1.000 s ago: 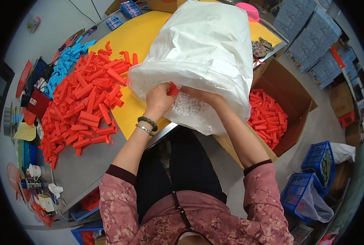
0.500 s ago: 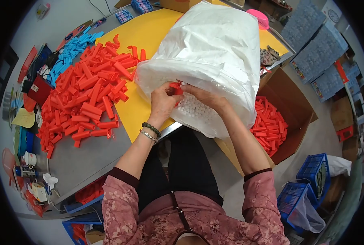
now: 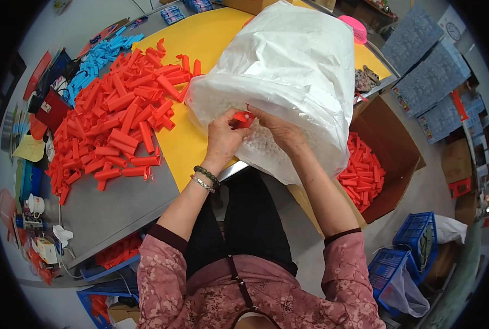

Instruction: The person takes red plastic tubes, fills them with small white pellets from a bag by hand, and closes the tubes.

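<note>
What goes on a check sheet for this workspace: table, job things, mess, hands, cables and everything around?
Surface: grey table, partly under a yellow sheet.
Job's things: open bag with white beads; red pile; more red pieces in a box.
Clutter: blue pieces, pink basket.
Hands: left hand holds a red piece; right hand beside it, grip unclear.
Cables: white cord at left.
Surroundings: blue crates on the floor.
</note>
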Tool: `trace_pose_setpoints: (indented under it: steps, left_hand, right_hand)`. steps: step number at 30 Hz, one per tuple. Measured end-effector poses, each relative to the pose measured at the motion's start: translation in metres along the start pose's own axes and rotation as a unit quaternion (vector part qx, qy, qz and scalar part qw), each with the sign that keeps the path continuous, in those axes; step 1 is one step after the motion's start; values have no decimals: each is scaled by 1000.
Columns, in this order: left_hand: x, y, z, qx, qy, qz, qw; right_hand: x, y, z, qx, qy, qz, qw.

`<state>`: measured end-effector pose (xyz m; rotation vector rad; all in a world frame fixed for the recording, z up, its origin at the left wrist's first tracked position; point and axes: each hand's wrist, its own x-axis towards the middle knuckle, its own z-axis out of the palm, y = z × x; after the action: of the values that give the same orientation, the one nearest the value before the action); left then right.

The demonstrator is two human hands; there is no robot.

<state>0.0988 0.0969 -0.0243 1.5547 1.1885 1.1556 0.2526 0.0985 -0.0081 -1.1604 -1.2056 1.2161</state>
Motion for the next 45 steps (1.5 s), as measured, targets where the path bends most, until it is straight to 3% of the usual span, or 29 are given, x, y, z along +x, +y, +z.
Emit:
trace_pose_setpoints:
  steps: [2, 6, 11, 14, 17, 19, 29, 32, 35, 38, 41, 45]
  left_hand:
    - [-2, -1, -2, -54, 0, -28, 998]
    - [-17, 4, -8, -192, 8, -2, 981]
    - [-42, 7, -30, -142, 33, 41, 989]
    - [-57, -4, -48, -124, 52, 27, 991]
    - [-66, -25, -63, -120, 65, -23, 990]
    - [-65, -35, -69, -114, 50, -41, 991]
    - [-69, -35, -75, -74, 53, -13, 996]
    - [-70, -39, -76, -79, 26, -17, 996]
    - [-71, -30, -81, -81, 6, -22, 996]
    - [-76, -20, -80, -86, -21, -6, 996]
    - [-82, -9, -78, -97, -47, 8, 994]
    - [-86, -8, -81, -74, -66, 24, 995]
  right_hand:
    - [6, 15, -5, 42, 5, 12, 999]
    - [0, 7, -3, -77, 74, -89, 990]
    - [5, 16, -1, -230, 80, -201, 949]
    - [1, 11, 0, -244, 27, -124, 962]
    - [3, 20, 4, -195, 34, -122, 973]
    - [1, 18, 6, -241, 20, -126, 962]
    - [1, 18, 3, -319, 34, -122, 939]
    - [-7, 13, 6, -455, 48, -165, 874]
    - [-15, 3, 13, -501, 30, -230, 834]
    - [-29, -13, 24, -407, -85, -271, 868]
    - [-49, -26, 45, -248, -199, -165, 934]
    - [-60, -31, 62, -245, -217, -224, 918]
